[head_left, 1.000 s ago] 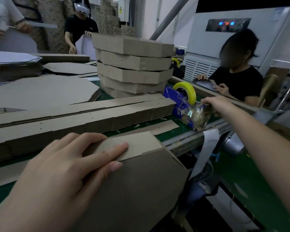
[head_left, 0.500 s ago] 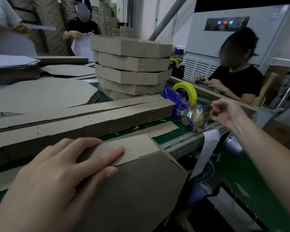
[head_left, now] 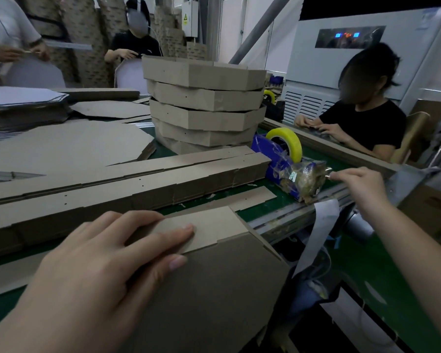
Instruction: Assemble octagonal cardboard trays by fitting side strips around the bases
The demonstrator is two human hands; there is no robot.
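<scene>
While the left hand (head_left: pixel 107 266) is lying flat with straight fingers on the side strip (head_left: pixel 211 225), it is pressing that smooth brown cardboard flap down beside the base (head_left: pixel 214 296). The base is a flat brown sheet with slanted corners, and it is sitting at the near edge of the green surface (head_left: pixel 255 211). The right hand (head_left: pixel 359 184) is pinching the tape end (head_left: pixel 328 174) between thumb and finger, just beside the blue tape holder (head_left: pixel 278 171). The holder is carrying a round yellow tape roll (head_left: pixel 289 140) and is wearing crumpled sticky bits. Long folded strips (head_left: pixel 127 184) are lying across the surface, and a stack of trays (head_left: pixel 204 108) with many sides is standing behind them.

Compared with half a second ago, the right hand is sitting a little farther from the holder, and the left hand is staying put.

The tape is see-through and hard to make out. The base is running off the bottom of the picture.
</scene>
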